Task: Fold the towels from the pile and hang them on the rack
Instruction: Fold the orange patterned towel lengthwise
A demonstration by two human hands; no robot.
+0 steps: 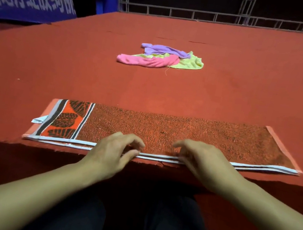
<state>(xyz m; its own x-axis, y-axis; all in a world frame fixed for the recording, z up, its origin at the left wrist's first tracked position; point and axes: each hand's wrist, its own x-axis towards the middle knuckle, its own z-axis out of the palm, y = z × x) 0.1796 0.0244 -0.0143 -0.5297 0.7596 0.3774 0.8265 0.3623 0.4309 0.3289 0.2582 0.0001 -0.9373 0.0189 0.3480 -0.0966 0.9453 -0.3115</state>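
My left hand (pixel 114 148) and right hand (pixel 201 159) rest open on the soft orange-brown terry towel (pixel 164 130); it is limp, so I would grip its near white edge.

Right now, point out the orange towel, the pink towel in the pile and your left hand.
orange towel (pixel 183 131): head view, on its flat middle.
pink towel (pixel 147 61): head view, on its bunched middle.
left hand (pixel 113 152): head view, on its back.
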